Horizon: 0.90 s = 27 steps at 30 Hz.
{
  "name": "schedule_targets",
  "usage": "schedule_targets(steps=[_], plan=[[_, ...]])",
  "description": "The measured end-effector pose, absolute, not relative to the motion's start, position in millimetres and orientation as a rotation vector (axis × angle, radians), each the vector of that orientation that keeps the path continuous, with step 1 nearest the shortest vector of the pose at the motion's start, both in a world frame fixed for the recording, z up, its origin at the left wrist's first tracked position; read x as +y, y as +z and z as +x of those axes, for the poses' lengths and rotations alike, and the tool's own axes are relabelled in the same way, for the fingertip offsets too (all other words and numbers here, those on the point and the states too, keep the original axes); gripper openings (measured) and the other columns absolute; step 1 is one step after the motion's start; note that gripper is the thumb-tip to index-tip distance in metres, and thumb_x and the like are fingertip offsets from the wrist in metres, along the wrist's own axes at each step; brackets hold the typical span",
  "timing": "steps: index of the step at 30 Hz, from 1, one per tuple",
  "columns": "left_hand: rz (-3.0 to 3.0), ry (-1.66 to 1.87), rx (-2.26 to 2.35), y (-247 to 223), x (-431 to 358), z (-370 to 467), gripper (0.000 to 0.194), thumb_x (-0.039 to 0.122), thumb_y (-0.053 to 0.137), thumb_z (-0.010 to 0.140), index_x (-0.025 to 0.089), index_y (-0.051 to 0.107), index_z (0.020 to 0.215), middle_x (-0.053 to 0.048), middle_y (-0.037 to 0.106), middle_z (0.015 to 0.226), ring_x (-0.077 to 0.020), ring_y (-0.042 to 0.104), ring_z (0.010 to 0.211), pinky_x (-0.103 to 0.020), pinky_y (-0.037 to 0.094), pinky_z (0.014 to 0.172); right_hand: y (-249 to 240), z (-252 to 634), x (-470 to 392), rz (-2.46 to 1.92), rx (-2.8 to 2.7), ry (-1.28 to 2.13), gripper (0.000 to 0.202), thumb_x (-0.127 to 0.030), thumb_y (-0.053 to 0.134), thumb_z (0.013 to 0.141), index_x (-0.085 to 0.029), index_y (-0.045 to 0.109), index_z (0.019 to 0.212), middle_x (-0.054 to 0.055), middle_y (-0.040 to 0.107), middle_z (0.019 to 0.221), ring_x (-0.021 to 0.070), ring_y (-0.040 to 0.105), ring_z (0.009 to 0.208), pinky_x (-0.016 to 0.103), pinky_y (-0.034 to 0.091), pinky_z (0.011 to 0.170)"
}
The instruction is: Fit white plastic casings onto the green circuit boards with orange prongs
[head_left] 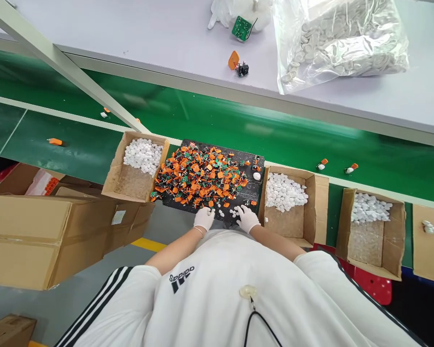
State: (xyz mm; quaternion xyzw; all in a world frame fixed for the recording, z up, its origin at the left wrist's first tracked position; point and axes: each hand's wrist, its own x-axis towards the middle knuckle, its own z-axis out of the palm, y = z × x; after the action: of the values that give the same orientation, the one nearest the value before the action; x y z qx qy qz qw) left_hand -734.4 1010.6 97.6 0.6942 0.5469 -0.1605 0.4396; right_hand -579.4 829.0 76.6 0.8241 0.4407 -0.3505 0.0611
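Observation:
My left hand (204, 219), in a white glove, is at the front edge of a black board (251, 190). Its fingers are drawn together; whatever they may hold is too small to make out. To its right, my right hand (248, 218), also gloved, has its fingers apart beside several small white pieces (234, 212) on the board. Beyond both hands lies a large heap of small green circuit boards with orange tabs (202, 176). A round white piece (256, 176) rests near the board's right edge.
Cardboard trays of white pieces flank the board: one on the left (132, 185), one on the right (291, 226), another farther right (367, 241). Behind runs a green belt (202, 111). A shelf (148, 33) above holds a clear bag of white discs (347, 43). A slanted post (94, 89) stands left.

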Motion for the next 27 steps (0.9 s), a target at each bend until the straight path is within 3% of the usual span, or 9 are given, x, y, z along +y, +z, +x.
schedule_targets(steps=[4, 9, 11, 15, 21, 27], plan=[[2.082, -0.469, 1.034, 95, 980, -720, 0.042, 0.031, 0.058, 0.089, 0.017, 0.050, 0.128, -0.012, 0.046, 0.136, -0.0274, 0.045, 0.124, -0.050, 0.039, 0.104, 71, -591, 849, 2.496, 1.362, -1.069, 0.068, -0.043, 0.062, 0.081, -0.027, 0.035, 0.142, 0.015, 0.027, 0.149, 0.0335, 0.039, 0.121, 0.041, 0.044, 0.086], [2.385, -0.579, 0.890, 81, 966, -700, 0.060, 0.026, 0.062, 0.083, 0.019, 0.040, 0.139, -0.020, 0.025, 0.151, -0.0418, 0.030, 0.132, -0.057, 0.035, 0.101, 62, -596, 860, 2.505, 1.357, -1.082, 0.036, -0.029, 0.052, 0.089, -0.020, 0.054, 0.124, 0.018, 0.041, 0.134, 0.0299, 0.043, 0.114, 0.038, 0.046, 0.082], [2.466, -0.629, 0.867, 76, 964, -695, 0.059, 0.028, 0.063, 0.083, 0.020, 0.041, 0.137, -0.019, 0.026, 0.150, -0.0412, 0.033, 0.129, -0.058, 0.038, 0.098, 62, -595, 856, 2.508, 1.363, -1.089, 0.028, -0.023, 0.049, 0.091, -0.020, 0.058, 0.117, 0.017, 0.047, 0.126, 0.0280, 0.045, 0.111, 0.037, 0.046, 0.081], [2.586, -0.686, 0.852, 70, 962, -692, 0.047, 0.033, 0.057, 0.089, 0.019, 0.045, 0.132, -0.012, 0.039, 0.141, -0.0295, 0.045, 0.122, -0.051, 0.044, 0.097, 66, -592, 847, 2.517, 1.359, -1.098, 0.027, -0.019, 0.047, 0.091, -0.022, 0.059, 0.115, 0.015, 0.048, 0.120, 0.0258, 0.046, 0.108, 0.035, 0.046, 0.079], [2.676, -0.726, 0.793, 68, 961, -696, 0.036, 0.032, 0.056, 0.090, 0.014, 0.053, 0.121, -0.011, 0.053, 0.126, -0.0235, 0.055, 0.111, -0.044, 0.050, 0.092, 70, -593, 852, 2.546, 1.347, -1.102, 0.044, -0.039, 0.051, 0.091, -0.027, 0.045, 0.133, 0.016, 0.045, 0.125, 0.0310, 0.043, 0.113, 0.039, 0.047, 0.078], [2.720, -0.772, 0.639, 68, 963, -699, 0.032, 0.032, 0.056, 0.090, 0.014, 0.056, 0.116, -0.010, 0.057, 0.118, -0.0220, 0.057, 0.107, -0.043, 0.051, 0.089, 65, -589, 856, 2.560, 1.291, -1.189, 0.025, -0.023, 0.052, 0.091, -0.021, 0.057, 0.116, 0.015, 0.047, 0.126, 0.0291, 0.047, 0.114, 0.040, 0.048, 0.081]])
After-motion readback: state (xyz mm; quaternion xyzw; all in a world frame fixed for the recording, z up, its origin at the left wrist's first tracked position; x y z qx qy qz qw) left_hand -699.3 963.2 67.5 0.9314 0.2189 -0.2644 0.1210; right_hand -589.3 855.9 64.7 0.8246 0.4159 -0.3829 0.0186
